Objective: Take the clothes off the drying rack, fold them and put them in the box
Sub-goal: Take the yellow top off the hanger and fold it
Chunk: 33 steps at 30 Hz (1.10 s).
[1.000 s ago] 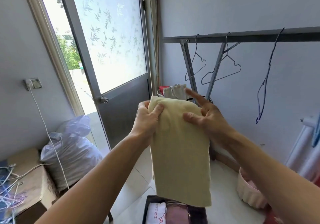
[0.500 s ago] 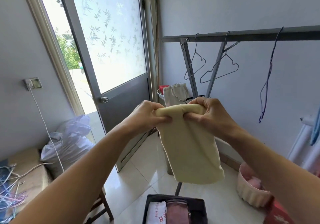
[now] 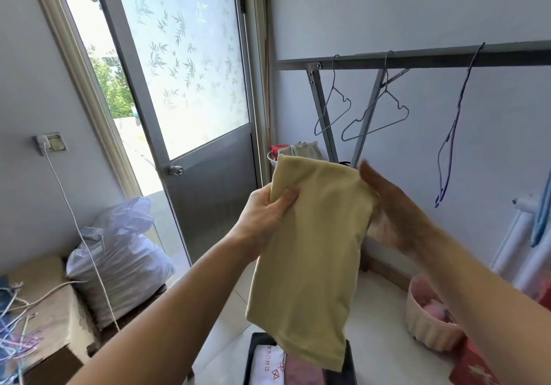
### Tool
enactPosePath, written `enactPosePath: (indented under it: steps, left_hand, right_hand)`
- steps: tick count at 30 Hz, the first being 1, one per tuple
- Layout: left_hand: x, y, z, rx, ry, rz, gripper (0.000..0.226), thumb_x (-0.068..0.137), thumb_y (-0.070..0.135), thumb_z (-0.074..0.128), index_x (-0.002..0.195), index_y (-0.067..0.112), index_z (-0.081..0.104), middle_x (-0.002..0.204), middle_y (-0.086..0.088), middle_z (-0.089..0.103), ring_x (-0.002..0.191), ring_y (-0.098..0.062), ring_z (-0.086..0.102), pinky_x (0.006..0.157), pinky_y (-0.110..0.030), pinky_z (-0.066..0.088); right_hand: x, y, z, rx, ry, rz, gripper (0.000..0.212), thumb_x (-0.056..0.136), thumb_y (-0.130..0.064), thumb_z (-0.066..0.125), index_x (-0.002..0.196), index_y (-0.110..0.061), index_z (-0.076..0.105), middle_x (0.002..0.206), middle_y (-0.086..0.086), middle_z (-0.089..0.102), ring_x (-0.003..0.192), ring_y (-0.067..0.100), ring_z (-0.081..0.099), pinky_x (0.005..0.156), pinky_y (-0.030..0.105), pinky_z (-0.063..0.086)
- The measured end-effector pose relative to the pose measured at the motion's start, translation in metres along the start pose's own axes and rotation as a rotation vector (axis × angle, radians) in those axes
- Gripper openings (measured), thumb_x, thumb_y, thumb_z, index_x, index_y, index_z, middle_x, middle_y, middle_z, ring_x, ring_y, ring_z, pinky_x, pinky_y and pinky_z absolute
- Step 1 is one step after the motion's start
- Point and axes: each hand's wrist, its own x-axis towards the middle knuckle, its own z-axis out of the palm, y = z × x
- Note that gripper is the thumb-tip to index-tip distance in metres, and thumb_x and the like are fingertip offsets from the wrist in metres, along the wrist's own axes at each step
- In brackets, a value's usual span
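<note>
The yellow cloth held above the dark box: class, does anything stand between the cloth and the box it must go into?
Nothing visible does. The yellow cloth, gripped by the left hand, hangs straight over the dark box, its lower edge overlapping the box in this view. The box already holds folded clothes; its right part is hidden by the cloth.

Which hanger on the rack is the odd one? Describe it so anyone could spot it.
Follow the grey rack bar on the right wall. Three empty hangers dangle from it; take the rightmost. It is purple and seen edge-on, unlike the two grey ones.
</note>
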Motion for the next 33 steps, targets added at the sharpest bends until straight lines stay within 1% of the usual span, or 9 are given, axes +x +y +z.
enactPosePath:
  steps: [2, 4, 7, 14, 18, 22, 25, 28, 33]
  left_hand:
    - [0.005, -0.001, 0.002, 0.066, 0.057, 0.082, 0.019, 0.096, 0.029, 0.062, 0.099, 0.01, 0.068, 0.086, -0.008, 0.072, 0.074, -0.02, 0.066, 0.068, -0.037, 0.059]
    - [0.008, -0.003, 0.004, 0.163, 0.079, 0.148, 0.02, 0.096, 0.032, 0.061, 0.098, 0.013, 0.068, 0.087, -0.012, 0.072, 0.074, -0.019, 0.065, 0.071, -0.042, 0.057]
    - [0.012, -0.004, 0.006, 0.284, 0.125, 0.207, 0.032, 0.095, 0.043, 0.059, 0.092, 0.012, 0.066, 0.082, -0.014, 0.068, 0.071, -0.015, 0.059, 0.07, -0.046, 0.055]
    - [0.021, -0.011, 0.005, 0.5, 0.281, 0.105, 0.031, 0.092, 0.038, 0.065, 0.113, 0.017, 0.055, 0.089, 0.005, 0.063, 0.079, -0.008, 0.06, 0.076, -0.027, 0.05]
    - [0.008, -0.018, 0.02, 0.296, 0.122, -0.17, 0.038, 0.097, 0.045, 0.055, 0.11, 0.01, 0.057, 0.097, -0.005, 0.063, 0.069, -0.011, 0.06, 0.053, -0.024, 0.05]
    - [0.004, -0.027, 0.035, -0.097, -0.016, -0.423, 0.049, 0.093, 0.055, 0.054, 0.1, 0.008, 0.066, 0.089, -0.006, 0.07, 0.075, -0.019, 0.069, 0.072, -0.032, 0.059]
    - [0.006, -0.03, 0.043, -0.438, 0.01, -0.404, 0.06, 0.083, 0.052, 0.067, 0.119, 0.005, 0.064, 0.103, -0.012, 0.075, 0.091, -0.023, 0.073, 0.075, -0.034, 0.061]
    - [0.008, -0.033, 0.044, -0.617, 0.035, -0.383, 0.07, 0.07, 0.044, 0.077, 0.126, 0.005, 0.062, 0.116, -0.015, 0.071, 0.107, -0.028, 0.069, 0.088, -0.044, 0.057]
    - [0.004, -0.037, 0.045, -0.57, 0.167, -0.382, 0.054, 0.064, 0.029, 0.086, 0.11, 0.008, 0.069, 0.1, -0.011, 0.076, 0.086, -0.026, 0.074, 0.063, -0.037, 0.059]
  right_hand:
    - [-0.008, 0.016, -0.004, 0.113, -0.12, 0.093, 0.071, 0.06, -0.056, 0.08, 0.117, -0.016, 0.066, 0.117, 0.006, 0.071, 0.106, 0.02, 0.069, 0.075, 0.032, 0.06]
    - [-0.009, 0.033, -0.005, 0.085, -0.095, 0.135, 0.076, 0.052, -0.038, 0.093, 0.118, -0.014, 0.066, 0.116, 0.007, 0.071, 0.105, 0.021, 0.069, 0.08, 0.035, 0.06]
    - [-0.004, 0.039, 0.0, 0.015, 0.08, 0.098, 0.055, 0.07, -0.01, 0.078, 0.122, -0.009, 0.063, 0.112, 0.007, 0.073, 0.103, 0.024, 0.07, 0.089, 0.039, 0.056]
    - [0.011, 0.035, 0.001, -0.11, 0.467, -0.004, 0.019, 0.083, -0.015, 0.073, 0.102, -0.014, 0.069, 0.096, 0.008, 0.075, 0.091, 0.027, 0.071, 0.088, 0.048, 0.056]
    - [0.016, 0.043, 0.008, 0.035, 0.625, -0.138, 0.013, 0.085, -0.014, 0.073, 0.094, -0.018, 0.064, 0.099, 0.002, 0.071, 0.093, 0.019, 0.068, 0.095, 0.046, 0.053]
    - [0.016, 0.053, 0.018, 0.291, 0.582, -0.106, 0.03, 0.087, -0.015, 0.071, 0.115, -0.011, 0.062, 0.107, 0.006, 0.071, 0.096, 0.022, 0.069, 0.093, 0.048, 0.053]
    - [0.01, 0.059, 0.022, 0.413, 0.434, 0.046, 0.032, 0.091, -0.028, 0.064, 0.119, -0.012, 0.062, 0.105, 0.009, 0.074, 0.09, 0.022, 0.072, 0.078, 0.04, 0.056]
    - [0.003, 0.064, 0.021, 0.523, 0.345, 0.115, 0.037, 0.092, -0.04, 0.059, 0.113, -0.009, 0.064, 0.098, 0.011, 0.076, 0.097, 0.027, 0.07, 0.085, 0.044, 0.054]
    - [-0.005, 0.074, 0.018, 0.616, 0.309, 0.155, 0.039, 0.093, -0.042, 0.057, 0.109, -0.007, 0.064, 0.102, 0.017, 0.074, 0.105, 0.033, 0.066, 0.1, 0.055, 0.046]
